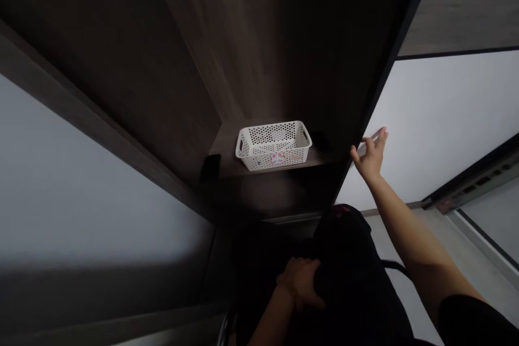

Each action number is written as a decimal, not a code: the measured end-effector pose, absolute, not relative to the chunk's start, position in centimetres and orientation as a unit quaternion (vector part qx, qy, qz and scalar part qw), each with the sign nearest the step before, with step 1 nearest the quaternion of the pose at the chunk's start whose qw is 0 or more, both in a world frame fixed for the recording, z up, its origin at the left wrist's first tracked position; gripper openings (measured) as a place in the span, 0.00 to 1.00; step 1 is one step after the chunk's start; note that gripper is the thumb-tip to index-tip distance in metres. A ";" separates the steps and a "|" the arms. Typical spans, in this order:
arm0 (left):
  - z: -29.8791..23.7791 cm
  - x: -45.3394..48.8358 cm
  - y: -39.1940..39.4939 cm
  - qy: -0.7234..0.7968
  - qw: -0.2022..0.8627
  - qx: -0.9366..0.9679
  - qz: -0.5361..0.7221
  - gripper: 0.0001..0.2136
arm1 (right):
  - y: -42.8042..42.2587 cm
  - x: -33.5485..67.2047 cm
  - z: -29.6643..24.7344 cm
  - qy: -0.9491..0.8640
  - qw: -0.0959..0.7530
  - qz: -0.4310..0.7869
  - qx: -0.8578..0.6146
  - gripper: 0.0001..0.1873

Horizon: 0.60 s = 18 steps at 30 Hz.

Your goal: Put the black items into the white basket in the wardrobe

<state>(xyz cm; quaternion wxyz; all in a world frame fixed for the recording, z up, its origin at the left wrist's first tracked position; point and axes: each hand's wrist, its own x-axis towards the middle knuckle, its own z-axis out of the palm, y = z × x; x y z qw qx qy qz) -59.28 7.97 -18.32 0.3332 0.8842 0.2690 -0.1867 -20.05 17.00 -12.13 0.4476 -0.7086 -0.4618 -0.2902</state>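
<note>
left hand (300,281) curled on black fabric bundle (344,259), lower centre; right hand (371,154) open, fingers spread, just beside edge of dark wood shelf unit (251,65); white perforated plastic basket (273,146) on shelf, centre

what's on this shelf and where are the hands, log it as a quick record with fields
left hand: on a black fabric bundle, fingers curled over it
right hand: raised and open, fingers spread, beside the edge of the dark wooden shelf
on shelf: white plastic basket with holes and stickers on its front, small black object to its left
</note>
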 end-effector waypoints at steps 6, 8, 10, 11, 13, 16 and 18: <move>-18.2 -59.5 8.8 0.265 0.330 0.885 -0.194 0.35 | 16.7 -18.1 -12.7 -0.446 0.448 -0.285 -0.720 0.24; -18.4 -59.5 9.1 0.262 0.343 0.880 -0.198 0.35 | 16.5 -17.8 -12.8 -0.439 0.455 -0.285 -0.721 0.25; -18.8 -59.5 9.3 0.264 0.352 0.877 -0.193 0.35 | 16.4 -17.6 -13.1 -0.429 0.464 -0.282 -0.722 0.25; -19.1 -59.5 9.3 0.266 0.353 0.877 -0.189 0.35 | 16.4 -17.5 -13.2 -0.423 0.467 -0.280 -0.725 0.25; -19.6 -59.5 9.4 0.269 0.349 0.879 -0.184 0.34 | 16.3 -17.2 -13.7 -0.412 0.467 -0.274 -0.732 0.26; -19.9 -59.4 9.5 0.264 0.349 0.880 -0.185 0.33 | 15.9 -16.6 -14.6 -0.407 0.464 -0.271 -0.738 0.27; -19.8 -59.4 9.5 0.260 0.351 0.881 -0.183 0.33 | 15.6 -16.3 -15.3 -0.407 0.463 -0.269 -0.740 0.28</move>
